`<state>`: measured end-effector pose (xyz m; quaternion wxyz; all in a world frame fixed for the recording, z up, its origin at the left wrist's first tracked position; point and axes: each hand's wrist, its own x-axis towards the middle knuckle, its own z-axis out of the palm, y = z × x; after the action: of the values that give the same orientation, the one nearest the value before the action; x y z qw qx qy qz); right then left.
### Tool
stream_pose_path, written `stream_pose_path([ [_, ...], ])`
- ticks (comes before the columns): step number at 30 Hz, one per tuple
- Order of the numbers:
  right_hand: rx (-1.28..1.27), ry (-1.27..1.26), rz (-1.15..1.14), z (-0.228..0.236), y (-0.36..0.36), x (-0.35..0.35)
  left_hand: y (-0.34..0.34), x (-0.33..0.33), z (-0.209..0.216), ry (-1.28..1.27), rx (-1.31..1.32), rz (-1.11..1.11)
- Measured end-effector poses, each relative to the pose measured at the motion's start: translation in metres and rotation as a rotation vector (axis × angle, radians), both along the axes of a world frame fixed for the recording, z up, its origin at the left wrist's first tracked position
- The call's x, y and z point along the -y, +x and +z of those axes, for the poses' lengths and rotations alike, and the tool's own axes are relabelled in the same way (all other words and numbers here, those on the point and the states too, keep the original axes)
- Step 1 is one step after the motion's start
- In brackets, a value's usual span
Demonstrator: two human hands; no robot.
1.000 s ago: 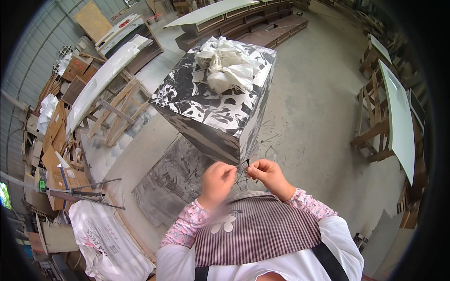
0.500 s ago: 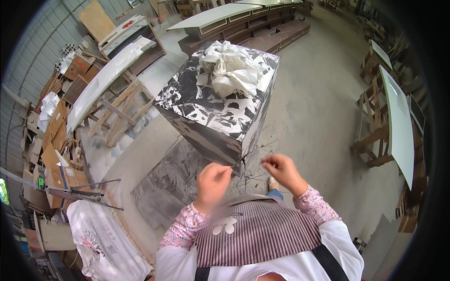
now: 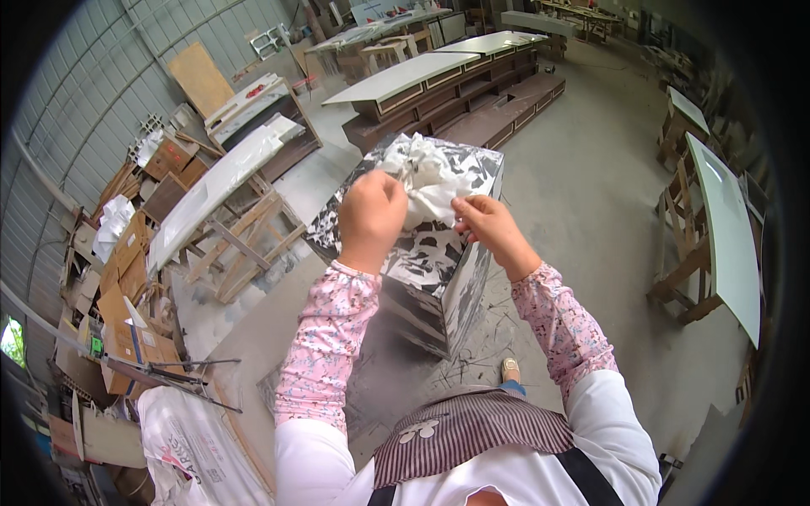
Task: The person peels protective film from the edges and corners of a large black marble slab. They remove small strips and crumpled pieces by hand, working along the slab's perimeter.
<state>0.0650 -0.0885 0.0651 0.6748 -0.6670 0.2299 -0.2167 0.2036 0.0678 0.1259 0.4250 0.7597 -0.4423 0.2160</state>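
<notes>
A block-shaped box (image 3: 460,299) with a black-and-white marbled surface stands in front of me. A heap of crumpled white sheeting (image 3: 439,181), paper or thin plastic, lies on its top. My left hand (image 3: 371,219) is raised before the heap's left side, fingers curled closed; whatever they hold is hidden. My right hand (image 3: 491,226) is closed in a pinch at the heap's right lower edge. A small dark bit shows under its fingertips, too small to name. Whether the right fingers grip the sheeting, I cannot tell.
Dark thin scraps litter the floor beside the box. Long white-topped panels (image 3: 224,181) rest on wooden stands at left, and another white panel (image 3: 721,223) at right. A dark brown curved counter (image 3: 456,101) stands behind. Cardboard boxes (image 3: 139,337) and a white sack (image 3: 198,447) lie at left.
Both hands have moved up and forward, from in front of the box to its top by the white heap. The thin dark strip in my left fingers no longer shows. The view has tilted up.
</notes>
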Motion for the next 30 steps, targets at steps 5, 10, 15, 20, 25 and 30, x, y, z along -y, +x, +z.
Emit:
stream_pose_path([
  [5,0.060,0.021,0.050,-0.008,0.011,-0.004,-0.010,0.008,-0.023,0.159,-0.017,0.022],
  [10,0.135,0.175,0.149,-0.010,0.018,-0.001,-0.018,0.001,-0.024,0.249,-0.014,0.041],
  [15,0.247,0.350,0.079,0.004,0.024,-0.021,-0.024,-0.002,-0.029,0.293,-0.029,0.011],
  [20,0.264,0.431,-0.021,-0.003,0.037,-0.025,-0.029,-0.003,-0.032,0.252,-0.116,-0.059],
  [25,0.338,0.536,-0.106,-0.008,0.041,-0.031,-0.037,-0.002,-0.030,0.221,-0.177,-0.085],
  [30,0.341,0.546,-0.134,-0.006,0.041,-0.032,-0.033,-0.007,-0.036,0.169,-0.202,-0.126],
])
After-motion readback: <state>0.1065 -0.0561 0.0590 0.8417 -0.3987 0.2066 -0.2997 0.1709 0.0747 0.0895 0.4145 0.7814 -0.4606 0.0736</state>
